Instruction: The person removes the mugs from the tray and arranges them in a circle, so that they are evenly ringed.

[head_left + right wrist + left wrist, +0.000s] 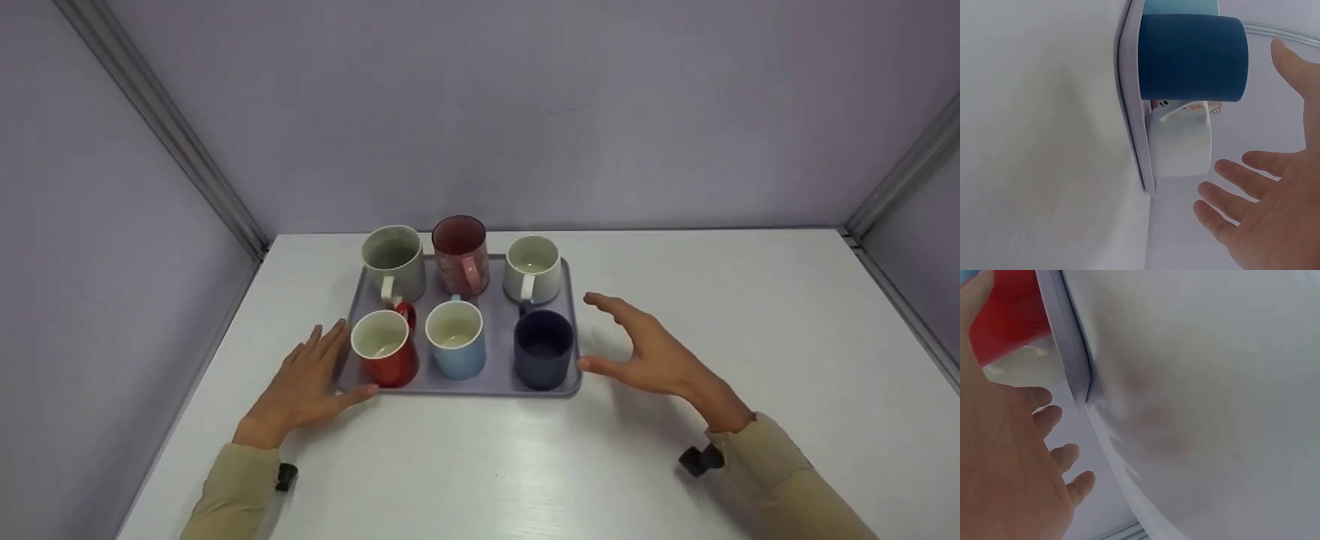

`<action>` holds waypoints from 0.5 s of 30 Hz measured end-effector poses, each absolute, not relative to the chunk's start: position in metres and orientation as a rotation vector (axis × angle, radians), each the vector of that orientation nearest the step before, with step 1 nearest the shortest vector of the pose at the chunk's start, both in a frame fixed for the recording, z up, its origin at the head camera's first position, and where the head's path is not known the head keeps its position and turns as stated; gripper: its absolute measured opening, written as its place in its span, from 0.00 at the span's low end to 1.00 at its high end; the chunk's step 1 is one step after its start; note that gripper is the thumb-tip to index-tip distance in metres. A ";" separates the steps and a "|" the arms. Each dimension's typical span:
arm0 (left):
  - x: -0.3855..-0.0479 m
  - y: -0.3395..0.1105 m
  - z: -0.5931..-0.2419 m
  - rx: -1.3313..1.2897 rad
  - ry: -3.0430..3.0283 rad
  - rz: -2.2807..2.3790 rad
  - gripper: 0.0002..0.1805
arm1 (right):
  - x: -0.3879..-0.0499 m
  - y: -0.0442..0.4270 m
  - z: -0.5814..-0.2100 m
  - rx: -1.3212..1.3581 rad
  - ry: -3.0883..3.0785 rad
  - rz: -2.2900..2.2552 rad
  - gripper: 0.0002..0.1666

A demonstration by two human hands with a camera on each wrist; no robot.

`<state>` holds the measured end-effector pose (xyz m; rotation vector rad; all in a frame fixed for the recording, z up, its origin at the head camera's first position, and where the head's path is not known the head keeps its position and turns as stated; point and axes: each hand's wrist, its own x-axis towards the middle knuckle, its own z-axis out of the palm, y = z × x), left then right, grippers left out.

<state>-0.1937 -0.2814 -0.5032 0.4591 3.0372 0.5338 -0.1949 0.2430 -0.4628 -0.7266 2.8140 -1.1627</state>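
Lavender tray (499,337) of mugs (459,360), left hand (306,384) and right hand (654,358) flanking it, thumbs (604,366) splayed, fingers (1224,201) loosely extended.

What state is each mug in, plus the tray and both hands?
Red mug: upright, looks empty
Light blue mug: upright, looks empty
Navy mug: upright, contents unclear
Grey mug: upright, contents unclear
Pink mug: upright, contents unclear
White mug: upright, looks empty
Tray: lying flat, loaded with mugs
Left hand: fingers extended, thumb near red mug
Right hand: fingers extended, holding nothing

A grey-lilac tray (499,352) lies flat, bearing six upright mugs (459,360) in two rows (the near-left one red).
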 end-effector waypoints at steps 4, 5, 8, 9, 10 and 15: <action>-0.196 -0.283 -0.505 0.461 3.022 0.494 0.64 | -0.197 0.231 -0.466 -0.775 2.761 -1.246 0.56; -0.196 -0.283 -0.506 0.453 3.017 0.494 0.64 | -0.198 0.227 -0.467 -0.784 2.744 -1.266 0.57; -0.197 -0.282 -0.506 0.436 3.008 0.515 0.62 | -0.199 0.218 -0.469 -0.819 2.699 -1.329 0.57; -0.198 -0.282 -0.507 0.435 3.006 0.523 0.62 | -0.199 0.216 -0.469 -0.828 2.688 -1.348 0.58; -0.199 -0.281 -0.506 0.435 3.000 0.533 0.61 | -0.199 0.213 -0.470 -0.835 2.673 -1.370 0.58; -0.202 -0.279 -0.504 0.444 2.976 0.582 0.60 | -0.201 0.201 -0.472 -0.835 2.617 -1.433 0.58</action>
